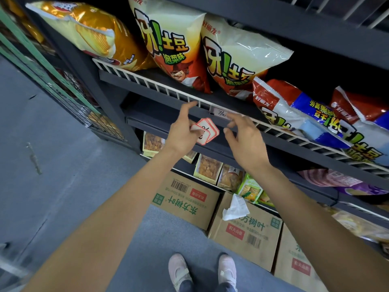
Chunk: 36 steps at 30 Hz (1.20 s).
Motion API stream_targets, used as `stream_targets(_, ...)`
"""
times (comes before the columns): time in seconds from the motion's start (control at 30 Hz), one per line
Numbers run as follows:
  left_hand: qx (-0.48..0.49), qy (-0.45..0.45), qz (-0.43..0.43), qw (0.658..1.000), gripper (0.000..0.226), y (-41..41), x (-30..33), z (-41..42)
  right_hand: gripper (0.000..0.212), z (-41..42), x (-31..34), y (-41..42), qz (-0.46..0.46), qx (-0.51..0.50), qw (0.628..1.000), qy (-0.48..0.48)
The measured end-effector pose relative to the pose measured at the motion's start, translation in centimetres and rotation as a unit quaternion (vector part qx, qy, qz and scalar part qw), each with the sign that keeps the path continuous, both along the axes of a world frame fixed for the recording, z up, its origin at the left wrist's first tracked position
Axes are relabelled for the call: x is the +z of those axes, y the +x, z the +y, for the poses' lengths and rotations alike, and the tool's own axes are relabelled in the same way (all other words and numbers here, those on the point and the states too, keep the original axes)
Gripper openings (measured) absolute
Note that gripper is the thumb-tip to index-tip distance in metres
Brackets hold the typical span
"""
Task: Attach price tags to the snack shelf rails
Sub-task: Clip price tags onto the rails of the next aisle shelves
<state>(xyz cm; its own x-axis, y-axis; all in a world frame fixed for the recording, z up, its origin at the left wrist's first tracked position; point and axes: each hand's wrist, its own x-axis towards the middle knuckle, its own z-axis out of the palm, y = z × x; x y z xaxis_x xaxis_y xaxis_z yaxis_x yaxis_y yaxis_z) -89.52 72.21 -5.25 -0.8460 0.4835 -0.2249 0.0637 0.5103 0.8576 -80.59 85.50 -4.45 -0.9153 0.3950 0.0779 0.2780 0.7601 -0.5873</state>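
Note:
A white wire rail [160, 86] runs along the front of the snack shelf, below the chip bags. One white price tag [221, 113] with handwriting sits on the rail. My left hand [185, 131] holds a small stack of red-bordered price tags [207, 131] just under the rail, its forefinger raised toward the wire. My right hand [244, 138] hovers right of the stack, fingers loosely curled and holding nothing, fingertips close to the mounted tag.
Large chip bags [174, 49] fill the shelf above the rail, with more bags [315, 119] lying to the right. Lower shelves hold snack packs [207, 169]. Cardboard boxes [187, 199] stand on the grey floor, one with a crumpled tissue [235, 207]. A green mesh rack [52, 81] is at left.

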Motion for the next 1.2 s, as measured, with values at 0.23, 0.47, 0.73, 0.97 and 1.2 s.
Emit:
stream_targets(0.23, -0.018, 0.054, -0.024, 0.998, 0.028, 1.4, 2.4, -1.4, 0.020, -0.9, 2.9, 0.8, -0.026, -0.010, 0.957, -0.288)
stream_targets(0.47, 0.004, 0.092, -0.015, 0.996, 0.020, 2.5, 8.1, -2.8, 0.012, -2.1, 9.1, 1.1, 0.019, -0.003, 0.950, -0.313)
stream_targets(0.73, 0.109, 0.116, 0.020, 0.987, 0.022, 2.7, 13.9, -4.3, 0.009, -2.3, 15.4, 1.7, 0.078, -0.062, 0.934, -0.344)
stream_targets(0.97, 0.106, 0.122, 0.039, 0.986, 0.025, 2.5, 17.6, -3.9, 0.014, -2.2, 19.4, 1.9, 0.097, -0.092, 0.944, -0.303)
stream_targets(1.2, 0.075, 0.134, 0.049, 0.987, 0.021, 2.9, 21.4, -2.9, 0.013, -2.1, 22.6, 1.9, 0.132, -0.099, 0.953, -0.253)
